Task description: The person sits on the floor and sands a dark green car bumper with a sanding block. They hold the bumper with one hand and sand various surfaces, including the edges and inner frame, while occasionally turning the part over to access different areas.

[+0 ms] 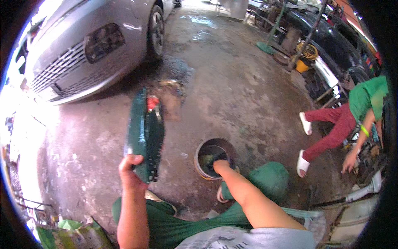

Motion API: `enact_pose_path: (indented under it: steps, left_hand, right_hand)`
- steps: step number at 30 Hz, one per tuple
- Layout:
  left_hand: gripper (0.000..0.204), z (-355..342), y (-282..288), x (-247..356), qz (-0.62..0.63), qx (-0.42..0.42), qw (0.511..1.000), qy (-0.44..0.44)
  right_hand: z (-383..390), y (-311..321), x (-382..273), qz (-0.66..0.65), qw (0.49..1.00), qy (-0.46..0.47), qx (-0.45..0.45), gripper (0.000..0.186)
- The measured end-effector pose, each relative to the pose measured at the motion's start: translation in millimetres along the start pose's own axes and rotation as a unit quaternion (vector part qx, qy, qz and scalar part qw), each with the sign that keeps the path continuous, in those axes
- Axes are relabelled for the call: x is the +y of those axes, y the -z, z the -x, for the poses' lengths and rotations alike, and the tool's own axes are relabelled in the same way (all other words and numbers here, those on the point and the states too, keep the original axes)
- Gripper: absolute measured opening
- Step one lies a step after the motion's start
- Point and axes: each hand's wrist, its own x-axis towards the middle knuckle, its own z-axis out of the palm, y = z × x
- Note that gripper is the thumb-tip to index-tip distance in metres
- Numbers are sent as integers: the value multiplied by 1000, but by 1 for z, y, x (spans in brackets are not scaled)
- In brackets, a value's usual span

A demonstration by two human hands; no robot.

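My left hand (130,166) grips the lower end of a long, glossy dark green car part (140,128), held up in front of me. The part has a red patch near its top and a jagged dark edge along its right side; I cannot tell its exact kind. My right hand (221,165) reaches down inside a round bucket (197,162) on the floor between my feet. Dark liquid shows in the bucket. The fingers of this hand are hidden below the rim, so what they touch cannot be seen.
A grey car (124,45) stands at the far left. At the right, another person in a green shirt (367,97) bends over parts. Behind that person are a dark car (327,35) and a yellow bucket (306,64) with coiled hose. Wet patches mark the concrete floor (248,103).
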Motion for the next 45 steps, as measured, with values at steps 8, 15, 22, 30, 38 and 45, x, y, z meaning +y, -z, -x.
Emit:
enact_pose_path:
  steps: [8,15,22,30,38,45]
  left_hand:
    - [65,-15,2,-6,219,-56,974,11]
    - [61,-12,-23,-18,155,-86,984,19]
    - [60,-8,-5,-21,66,-52,996,8]
    - [63,10,-13,-13,-19,-25,999,-23]
    - [80,32,-24,7,-31,-39,999,-7]
    - [90,41,-30,-1,52,-82,995,-33]
  right_hand:
    - [50,149,-16,-556,804,138,158,24]
    - [264,243,-118,-775,537,324,77,22]
    - [268,219,-154,-634,664,321,233,22]
    - [258,220,-152,-633,644,329,276,28]
    - [259,234,-142,-613,645,323,322,29]
    - [245,288,-122,-769,517,323,191,29]
